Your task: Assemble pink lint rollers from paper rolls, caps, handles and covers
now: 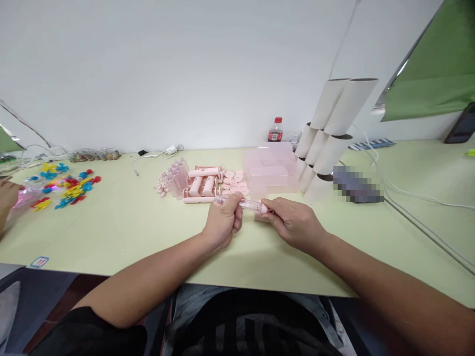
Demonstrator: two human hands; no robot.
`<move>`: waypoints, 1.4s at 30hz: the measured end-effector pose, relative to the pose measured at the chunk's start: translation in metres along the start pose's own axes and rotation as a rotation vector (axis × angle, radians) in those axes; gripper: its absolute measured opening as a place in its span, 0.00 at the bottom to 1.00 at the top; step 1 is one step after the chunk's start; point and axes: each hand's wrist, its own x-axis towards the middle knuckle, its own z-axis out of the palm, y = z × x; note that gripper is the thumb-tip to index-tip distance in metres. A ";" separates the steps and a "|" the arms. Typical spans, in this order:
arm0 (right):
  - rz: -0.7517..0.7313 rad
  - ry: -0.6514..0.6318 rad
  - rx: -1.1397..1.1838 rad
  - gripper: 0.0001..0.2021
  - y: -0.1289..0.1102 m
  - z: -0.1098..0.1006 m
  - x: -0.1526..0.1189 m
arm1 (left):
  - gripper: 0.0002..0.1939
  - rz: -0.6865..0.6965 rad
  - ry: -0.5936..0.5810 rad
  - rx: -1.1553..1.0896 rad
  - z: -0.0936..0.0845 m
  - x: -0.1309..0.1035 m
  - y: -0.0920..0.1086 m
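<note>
Between my hands lies a clear, pinkish plastic tube (249, 204), held level above the table. My left hand (222, 220) is closed around its left part, the thumb along the top. At the other end, my right hand (295, 220) pinches a small pale pink end piece (264, 208); whether it is fixed to the tube I cannot tell. Behind my left hand sit pink plastic frames (202, 199) with cylinder-shaped parts on them. Several clear tubes (176, 179) stand left of these, and pink round discs (233, 182) are piled on their right.
Translucent pink boxes (272, 173) stand behind my hands. White cardboard tubes (322, 148) are stacked at their right, with a red-capped bottle (275, 130) behind. Cables (419, 198) cross the right side. At far left, another person's hand (8, 198) is near colourful plastic pieces (76, 190).
</note>
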 end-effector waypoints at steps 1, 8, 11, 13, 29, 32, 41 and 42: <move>0.000 -0.001 -0.005 0.08 0.000 0.001 0.000 | 0.20 0.003 0.015 0.011 0.000 0.000 -0.001; 0.024 -0.054 0.036 0.08 0.002 0.002 0.000 | 0.19 0.007 0.030 0.008 0.001 -0.001 -0.005; 0.101 -0.134 0.154 0.09 0.005 -0.004 0.002 | 0.16 -0.026 -0.003 -0.028 0.001 -0.001 -0.006; 0.168 -0.180 0.256 0.08 0.007 -0.008 0.003 | 0.15 -0.043 -0.026 -0.055 0.001 -0.001 -0.007; 0.960 -0.206 1.259 0.21 0.002 -0.003 0.018 | 0.21 0.311 -0.241 0.112 -0.015 0.012 0.003; 0.846 -0.018 0.833 0.20 0.015 -0.010 0.014 | 0.22 0.362 -0.195 0.112 -0.021 0.017 0.008; 0.518 -0.446 0.170 0.21 0.039 -0.008 0.002 | 0.19 0.141 -0.388 0.217 -0.024 0.018 0.016; 0.531 -0.478 0.154 0.25 0.039 -0.007 0.000 | 0.18 0.138 -0.435 0.262 -0.023 0.016 0.017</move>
